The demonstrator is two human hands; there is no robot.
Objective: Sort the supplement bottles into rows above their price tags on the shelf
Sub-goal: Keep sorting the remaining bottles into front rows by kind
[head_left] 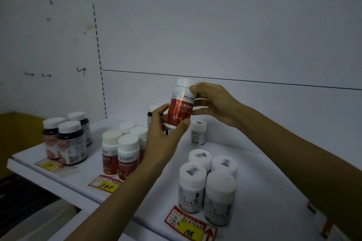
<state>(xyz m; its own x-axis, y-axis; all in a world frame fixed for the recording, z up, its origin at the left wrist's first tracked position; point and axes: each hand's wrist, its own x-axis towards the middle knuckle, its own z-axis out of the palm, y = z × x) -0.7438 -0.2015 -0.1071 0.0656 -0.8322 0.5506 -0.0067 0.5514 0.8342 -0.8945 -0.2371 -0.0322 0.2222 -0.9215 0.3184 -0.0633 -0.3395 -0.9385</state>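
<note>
I am holding the red bottle (181, 107) in the air above the back of the shelf (264, 172), roughly upright, with its label facing me. My left hand (162, 139) is gripping the lower end, thumb on the front and fingers curled behind. My right hand (213, 103) is gripping the upper part, thumb at the cap's lower edge.

I am judging the bottle to be rigid plastic and fairly light. The glossy label is likely to be slippery, so the body at mid-label is the safer hold; the cap might turn.

My left hand is covering the bottle's base and most of a dark bottle (151, 110) behind it. The small print is blurring. My right forearm is cutting off an item at the shelf's right edge.
</note>
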